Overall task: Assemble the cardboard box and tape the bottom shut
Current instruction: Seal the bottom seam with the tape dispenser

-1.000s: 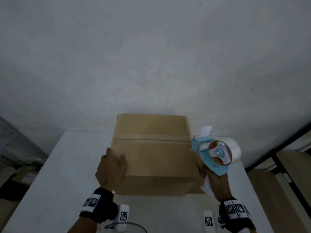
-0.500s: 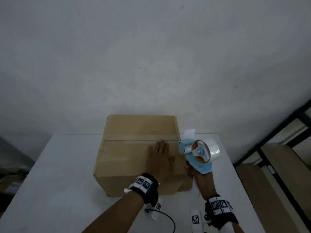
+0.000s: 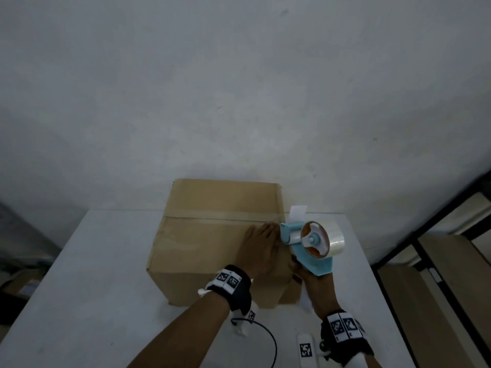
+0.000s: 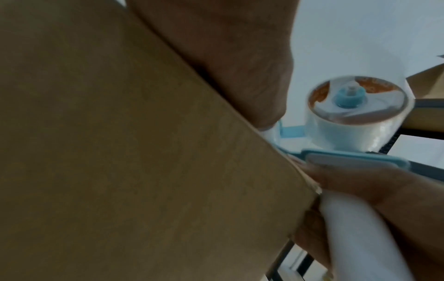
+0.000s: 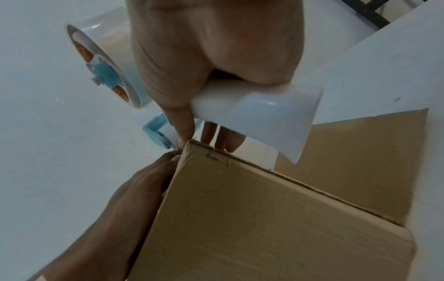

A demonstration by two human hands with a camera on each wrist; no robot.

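Hands meet at the right end of a closed cardboard box (image 3: 212,235): the left hand (image 3: 261,247) lies flat with straight fingers pressed on the box top near its right edge, while the right hand (image 3: 309,274) has its fingers wrapped round the white handle of a blue tape dispenser (image 3: 305,240), holding it just off the box's right side. The dispenser's front end sits against the upper right edge, in line with the taped seam (image 3: 225,215) that crosses the top from left to right. A roll of clear tape (image 3: 332,239) is mounted on the dispenser, and a short white strip stands up from its front. The right-wrist view shows the left fingertips (image 5: 173,159) at the box corner beside the right thumb. The box's flaps are shut, so its contents cannot be seen. It rests on a white surface (image 3: 93,288) with its far side near the back edge by the pale wall (image 3: 239,88). Open surface runs to the left of the box and in front of it, where a black cable (image 3: 268,338) curls. A narrower strip of surface lies to the right, before a dark-framed shelf (image 3: 438,235).
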